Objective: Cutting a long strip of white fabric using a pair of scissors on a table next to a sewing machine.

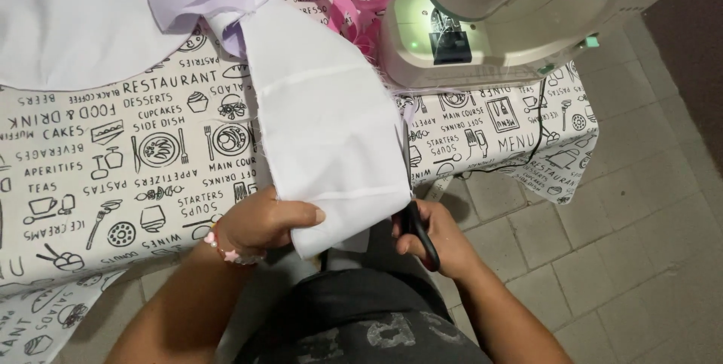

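The left hand, a beaded bracelet at its wrist, pinches the near end of a long strip of white woven fabric that runs from the table edge up towards a pale green and cream sewing machine. The right hand is closed around black-handled scissors (blades along the strip's right edge), above the printed black-and-white tablecloth

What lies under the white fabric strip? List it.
Under the white fabric strip lies the printed tablecloth, whose pattern it covers. The left hand grips its near end; the scissors in the right hand are partly hidden behind its edge.
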